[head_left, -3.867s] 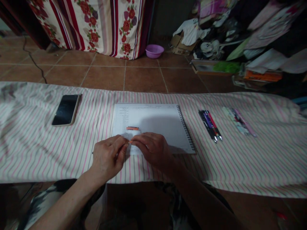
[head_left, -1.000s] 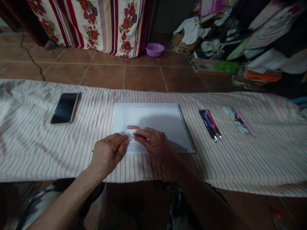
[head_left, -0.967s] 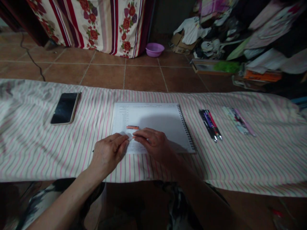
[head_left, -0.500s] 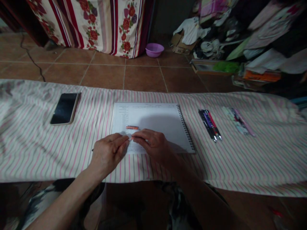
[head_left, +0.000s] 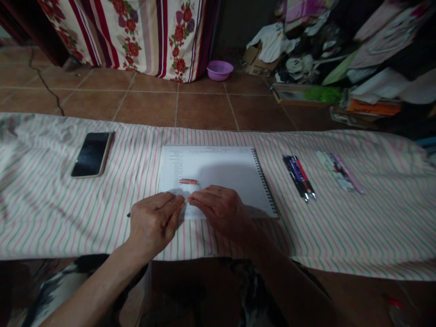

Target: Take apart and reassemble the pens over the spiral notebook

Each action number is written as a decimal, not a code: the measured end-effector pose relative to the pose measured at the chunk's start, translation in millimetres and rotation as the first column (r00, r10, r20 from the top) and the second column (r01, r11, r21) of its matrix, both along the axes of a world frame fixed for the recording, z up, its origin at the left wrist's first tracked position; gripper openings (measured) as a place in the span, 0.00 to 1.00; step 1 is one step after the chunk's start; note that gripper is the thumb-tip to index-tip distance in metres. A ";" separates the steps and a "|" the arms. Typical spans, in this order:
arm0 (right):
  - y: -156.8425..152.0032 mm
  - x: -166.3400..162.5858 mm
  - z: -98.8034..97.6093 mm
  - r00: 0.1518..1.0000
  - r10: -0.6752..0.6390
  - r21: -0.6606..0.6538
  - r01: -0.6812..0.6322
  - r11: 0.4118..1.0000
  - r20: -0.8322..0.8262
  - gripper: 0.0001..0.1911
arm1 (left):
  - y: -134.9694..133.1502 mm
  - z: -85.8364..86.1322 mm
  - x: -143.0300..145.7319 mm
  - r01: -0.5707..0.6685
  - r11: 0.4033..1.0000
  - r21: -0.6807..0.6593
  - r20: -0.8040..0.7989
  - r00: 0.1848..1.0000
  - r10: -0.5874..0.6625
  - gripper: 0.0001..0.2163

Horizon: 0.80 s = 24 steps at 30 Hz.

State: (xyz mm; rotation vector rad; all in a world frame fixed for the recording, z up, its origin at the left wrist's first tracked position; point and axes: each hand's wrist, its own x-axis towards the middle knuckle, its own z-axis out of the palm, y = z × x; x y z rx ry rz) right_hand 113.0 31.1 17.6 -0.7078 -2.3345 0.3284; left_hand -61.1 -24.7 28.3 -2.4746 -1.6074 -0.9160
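Note:
A spiral notebook (head_left: 225, 165) lies open on the striped cloth, a printed table along its left side. On its page rests a short orange pen piece (head_left: 188, 181). Over the notebook's lower left corner my left hand (head_left: 155, 220) is closed, with the dark end (head_left: 128, 214) of a slim pen-like piece poking out behind it; the rest is hidden by the fingers. My right hand (head_left: 220, 209) is pinched just to the right, fingertips above the page. What it holds is too small to make out. A narrow gap separates the two hands' fingertips.
A phone (head_left: 91, 154) lies on the cloth (head_left: 136, 145) at left. Right of the notebook are several pens (head_left: 299, 177) and another group of light-coloured pens (head_left: 342, 172). Beyond, a purple basin (head_left: 220, 71) stands on the tiled floor near a floral curtain (head_left: 146, 41).
My hands have drawn slightly apart; a thin piece that spanned their fingertips no longer shows between them. The dark end behind my left hand has shifted slightly left with it.

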 end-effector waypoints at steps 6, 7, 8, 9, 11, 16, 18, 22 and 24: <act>-4.7 1.4 5.7 1.000 0.003 -0.020 -0.003 1.000 0.017 0.10 | -2.0 4.3 1.8 0.061 0.997 0.051 -0.034 0.998 -0.060 0.08; -4.9 1.5 5.9 1.000 0.005 -0.032 -0.005 0.999 0.016 0.11 | -2.5 4.5 1.4 0.073 0.996 0.053 -0.040 0.997 -0.070 0.08; -4.9 1.7 6.0 1.000 0.009 -0.048 -0.009 0.999 0.008 0.11 | -2.9 4.6 1.1 0.085 0.995 0.056 -0.044 0.996 -0.083 0.08; -4.8 2.0 5.8 1.000 0.015 -0.070 -0.015 0.997 -0.003 0.12 | -3.5 4.8 0.7 0.097 0.993 0.062 -0.047 0.994 -0.094 0.08; -4.4 2.8 5.0 0.999 0.032 -0.125 -0.037 0.991 -0.040 0.13 | -4.5 5.1 0.5 0.116 0.991 0.074 -0.057 0.992 -0.112 0.08; -4.2 4.7 3.4 0.998 0.038 -0.295 -0.052 0.954 -0.054 0.12 | -6.2 5.3 1.9 0.132 0.988 0.085 -0.097 0.988 -0.124 0.07; -4.9 4.1 3.5 0.999 0.031 -0.369 -0.039 0.929 -0.028 0.11 | -6.6 4.5 1.7 0.132 0.987 0.086 -0.117 0.986 -0.122 0.08; -5.7 0.2 3.9 1.000 0.014 -0.515 -0.023 0.857 -0.021 0.10 | -5.7 1.9 -2.0 0.124 0.989 0.079 -0.108 0.987 -0.115 0.09; -4.7 -1.6 4.2 0.998 0.004 -0.570 -0.039 0.821 -0.063 0.09 | -3.7 0.7 -4.0 0.097 0.995 0.027 -0.045 0.994 -0.096 0.10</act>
